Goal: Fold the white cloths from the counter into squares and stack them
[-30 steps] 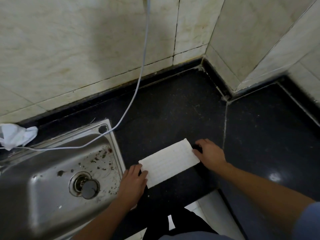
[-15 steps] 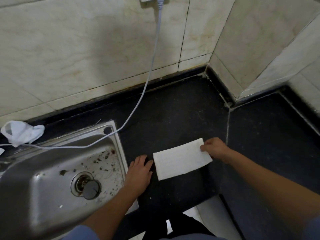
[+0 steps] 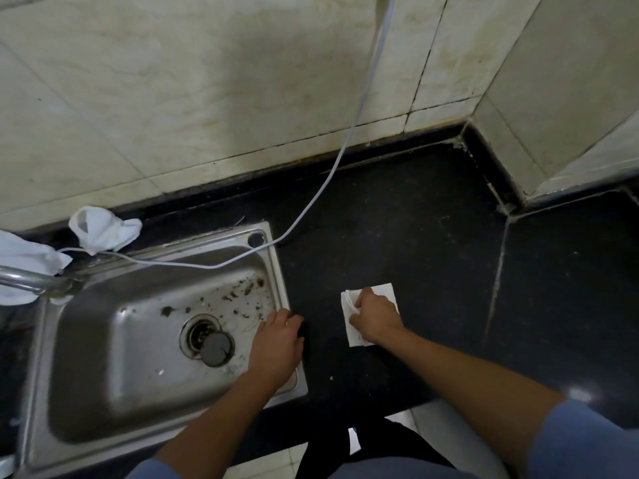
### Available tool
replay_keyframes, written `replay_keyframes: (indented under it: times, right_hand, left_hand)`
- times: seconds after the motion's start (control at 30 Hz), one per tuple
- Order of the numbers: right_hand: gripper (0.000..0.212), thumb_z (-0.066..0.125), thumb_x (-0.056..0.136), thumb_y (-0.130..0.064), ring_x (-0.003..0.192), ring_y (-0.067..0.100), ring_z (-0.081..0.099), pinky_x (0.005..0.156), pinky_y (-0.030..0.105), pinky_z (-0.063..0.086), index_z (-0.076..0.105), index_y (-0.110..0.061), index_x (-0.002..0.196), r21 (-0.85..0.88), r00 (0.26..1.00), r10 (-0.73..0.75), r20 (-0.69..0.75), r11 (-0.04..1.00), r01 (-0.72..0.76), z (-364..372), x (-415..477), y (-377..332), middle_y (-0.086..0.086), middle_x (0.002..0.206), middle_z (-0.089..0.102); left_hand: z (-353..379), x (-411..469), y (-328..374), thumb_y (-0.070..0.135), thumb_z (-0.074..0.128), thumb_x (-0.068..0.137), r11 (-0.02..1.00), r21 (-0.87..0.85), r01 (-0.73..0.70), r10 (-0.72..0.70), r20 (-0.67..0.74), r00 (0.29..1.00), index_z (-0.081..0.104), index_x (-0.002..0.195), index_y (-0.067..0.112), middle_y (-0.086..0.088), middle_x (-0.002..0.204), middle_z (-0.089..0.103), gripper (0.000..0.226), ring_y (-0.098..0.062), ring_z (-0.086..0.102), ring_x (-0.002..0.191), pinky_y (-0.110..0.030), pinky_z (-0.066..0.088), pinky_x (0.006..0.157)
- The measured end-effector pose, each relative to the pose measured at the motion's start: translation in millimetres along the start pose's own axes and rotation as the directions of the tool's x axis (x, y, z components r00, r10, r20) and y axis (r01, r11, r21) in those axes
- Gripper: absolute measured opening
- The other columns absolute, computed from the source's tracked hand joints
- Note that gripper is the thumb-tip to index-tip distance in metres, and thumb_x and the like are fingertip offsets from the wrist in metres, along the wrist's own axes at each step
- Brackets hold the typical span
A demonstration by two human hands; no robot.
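Observation:
A small white cloth (image 3: 383, 292), folded into a rough square, lies on the black counter (image 3: 397, 229) just right of the sink. My right hand (image 3: 375, 316) rests on top of it with fingers curled on its left edge, covering most of it. My left hand (image 3: 276, 344) lies flat on the sink's right rim, holding nothing, a short gap from the cloth. Two crumpled white cloths wait at the far left: one (image 3: 102, 229) behind the sink against the wall, another (image 3: 24, 264) by the tap.
A steel sink (image 3: 103, 357) with a drain plug and debris fills the lower left. A white cable (image 3: 332, 167) hangs from the wall and trails across the sink's back rim. A tap pipe (image 3: 27, 281) juts in at left. Tiled walls form a corner at right.
My right hand has folded the right half of the cloth over to the left, making it about square. My left hand let go of the cloth and moved onto the sink rim.

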State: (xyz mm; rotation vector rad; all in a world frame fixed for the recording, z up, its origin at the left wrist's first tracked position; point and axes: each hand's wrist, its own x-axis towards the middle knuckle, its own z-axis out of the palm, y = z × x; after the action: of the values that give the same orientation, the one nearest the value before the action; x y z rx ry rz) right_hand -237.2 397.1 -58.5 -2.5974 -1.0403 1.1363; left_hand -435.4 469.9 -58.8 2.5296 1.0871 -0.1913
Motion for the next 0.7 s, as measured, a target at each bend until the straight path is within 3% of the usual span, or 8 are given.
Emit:
replay_keyframes:
  times: [0.13,0.23,0.37,0.43,0.5,0.57,0.7]
  right_hand:
    - [0.052,0.066,0.085,-0.039,0.104,0.027,0.059,0.083,0.035,0.048,0.045,-0.012,0.124,-0.001,0.999,-0.006,0.035,1.000,0.006,11.6,1.2,0.3,0.009,0.113,0.061]
    - [0.053,0.064,0.084,-0.049,0.102,0.023,0.060,0.083,0.033,0.047,0.048,-0.020,0.125,-0.012,0.996,-0.092,0.017,0.996,0.092,3.8,-5.7,13.6,0.005,0.108,0.064]
    - [0.033,0.054,0.094,-0.032,0.111,0.020,0.055,0.082,0.032,0.050,0.056,-0.021,0.124,-0.273,0.914,-0.377,-0.151,0.905,0.328,-9.6,-19.2,49.4,0.000,0.120,0.058]
    - [0.039,0.058,0.091,-0.028,0.126,0.027,0.047,0.089,0.037,0.049,0.056,-0.018,0.129,-0.391,0.858,-0.502,-0.111,0.816,0.426,-8.6,-19.5,66.3,0.007,0.137,0.050]
    - [0.053,0.055,0.093,-0.033,0.144,0.028,0.025,0.105,0.045,0.038,0.042,-0.019,0.143,-0.463,0.875,-0.483,0.021,0.771,0.437,-5.9,-16.5,77.5,0.008,0.157,0.024]
    - [0.061,0.046,0.097,-0.039,0.149,0.022,0.006,0.112,0.048,0.028,0.024,-0.020,0.151,-0.483,0.904,-0.417,0.094,0.775,0.407,-5.3,-14.2,87.4,0.004,0.161,0.002]
    - [0.065,0.041,0.098,-0.043,0.149,0.021,0.006,0.113,0.047,0.024,0.019,-0.017,0.153,-0.516,0.917,-0.384,0.106,0.767,0.381,-9.3,-15.1,96.9,0.003,0.162,0.000]
  left_hand:
    - [0.8,2.5,4.3,0.025,0.057,0.088,1.000,-0.013,-0.013,0.014,0.026,1.000,0.058,0.121,0.018,-0.003,0.120,0.053,0.033,-0.023,0.050,0.110,-0.034,0.044,0.090]
    - [2.7,9.0,13.1,0.028,0.055,0.090,0.998,-0.019,-0.065,0.066,0.007,0.998,0.057,0.123,0.018,-0.004,0.123,0.051,0.034,-0.022,0.049,0.112,-0.033,0.045,0.092]
    - [8.6,18.5,43.5,0.032,0.049,0.094,0.976,0.003,-0.217,0.217,0.024,0.976,0.052,0.130,0.018,-0.004,0.142,0.040,0.039,-0.022,0.038,0.129,-0.034,0.038,0.103]
    - [15.5,24.9,57.7,0.036,0.045,0.096,0.960,0.051,-0.274,0.268,0.108,0.957,0.043,0.139,0.019,-0.007,0.153,0.025,0.047,-0.023,0.023,0.140,-0.037,0.029,0.110]
    - [21.5,32.2,63.9,0.041,0.044,0.096,0.954,0.111,-0.278,0.252,0.202,0.946,0.029,0.147,0.017,-0.008,0.159,0.010,0.059,-0.024,0.009,0.146,-0.040,0.020,0.114]
    - [26.5,39.4,63.1,0.042,0.044,0.095,0.953,0.159,-0.257,0.213,0.247,0.945,0.021,0.149,0.014,-0.007,0.160,0.002,0.065,-0.022,0.003,0.147,-0.041,0.017,0.116]
    - [28.5,44.3,56.3,0.040,0.045,0.096,0.949,0.179,-0.261,0.208,0.267,0.941,0.018,0.150,0.015,-0.002,0.160,-0.001,0.066,-0.020,0.001,0.147,-0.041,0.016,0.116]
